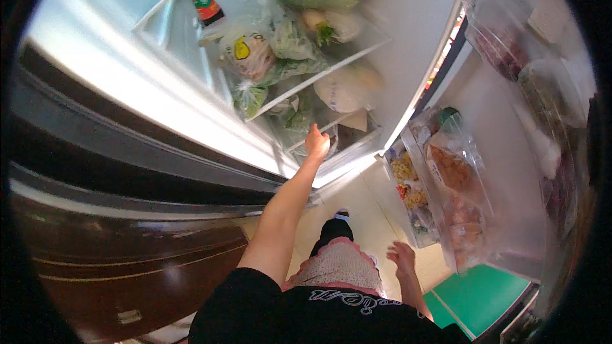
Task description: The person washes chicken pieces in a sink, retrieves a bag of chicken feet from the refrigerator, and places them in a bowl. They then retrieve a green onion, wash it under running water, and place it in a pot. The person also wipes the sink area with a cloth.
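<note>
My left hand (317, 143) reaches into a lit, open refrigerator, at the front of its lowest compartment (351, 145). Its fingers are partly hidden, so whether they grip anything is unclear. Just beyond it are leafy greens in a clear plastic bag (297, 112) and a pale wrapped item (346, 88). On the glass shelf (318, 81) above rest a bagged item with a yellow print (246, 52), more bagged greens (291, 36) and a dark bottle with a red and green label (204, 4). My right hand (403, 258) hangs beside my body, loosely curled around nothing.
On the right, the open refrigerator door (502, 153) carries bins with bagged food (449, 160) and other packs (411, 179). A dark brown glossy panel (143, 248) stands at left. Below are pale floor tiles (368, 196) and a green surface (483, 296).
</note>
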